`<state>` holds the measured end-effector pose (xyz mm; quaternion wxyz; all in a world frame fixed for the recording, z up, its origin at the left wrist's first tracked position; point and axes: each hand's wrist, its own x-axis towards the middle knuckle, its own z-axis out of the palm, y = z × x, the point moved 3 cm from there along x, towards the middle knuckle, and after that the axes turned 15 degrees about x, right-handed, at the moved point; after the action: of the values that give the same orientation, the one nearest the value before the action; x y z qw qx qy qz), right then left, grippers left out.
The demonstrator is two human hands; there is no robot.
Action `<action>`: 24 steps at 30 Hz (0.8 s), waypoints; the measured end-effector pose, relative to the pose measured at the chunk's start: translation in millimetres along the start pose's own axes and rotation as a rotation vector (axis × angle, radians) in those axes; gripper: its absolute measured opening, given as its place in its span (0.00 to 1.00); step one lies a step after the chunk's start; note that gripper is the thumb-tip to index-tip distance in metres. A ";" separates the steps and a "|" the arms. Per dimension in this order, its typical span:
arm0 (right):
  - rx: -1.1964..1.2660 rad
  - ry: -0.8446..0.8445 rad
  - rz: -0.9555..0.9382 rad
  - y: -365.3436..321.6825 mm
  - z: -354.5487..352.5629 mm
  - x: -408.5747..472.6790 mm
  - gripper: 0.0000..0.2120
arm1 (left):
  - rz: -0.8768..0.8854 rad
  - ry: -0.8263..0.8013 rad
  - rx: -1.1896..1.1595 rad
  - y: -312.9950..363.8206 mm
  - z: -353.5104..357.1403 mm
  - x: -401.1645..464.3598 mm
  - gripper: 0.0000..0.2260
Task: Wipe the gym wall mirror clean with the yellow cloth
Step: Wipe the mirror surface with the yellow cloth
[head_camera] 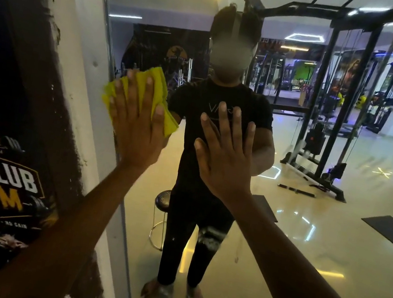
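Wiping is under way, near the mirror's left edge. Left hand (137, 123) lies flat with fingers spread and straight, pressing the yellow cloth (147, 93) against the mirror (304, 245) at about chest height, just beside the mirror's left frame edge (110, 38); no curled grip, the cloth is pinned under palm and fingers, bunched in folds above and to the right of the hand. Right hand (226, 151) is also open, fingers straight and spread, planted bare on the glass a little right of the cloth, seemingly as a brace. White smears or foam patches (210, 237) show lower on the glass, over the reflected legs, with more down by the reflected feet; these look unwiped. Poster wall (5, 168) with gym lettering stands to the left of the frame. Judgement: the task is early to mid, the upper-left patch in hand. Next move calls for sweeping the cloth across and downward with steady pressure toward the smears, lifting the bracing hand out of the path so it leaves no prints.
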<state>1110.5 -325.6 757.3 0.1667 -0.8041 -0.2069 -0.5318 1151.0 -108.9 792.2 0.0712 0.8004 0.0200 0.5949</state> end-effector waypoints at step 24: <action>0.027 0.025 -0.014 -3.2 -8.3 0.9 0.28 | 0.117 0.019 0.066 12.6 -18.3 39.1 0.28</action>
<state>1102.6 -326.7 761.5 0.1763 -0.7937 -0.2175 -0.5401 1144.2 -115.2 836.2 0.0097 0.7965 -0.0064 0.6045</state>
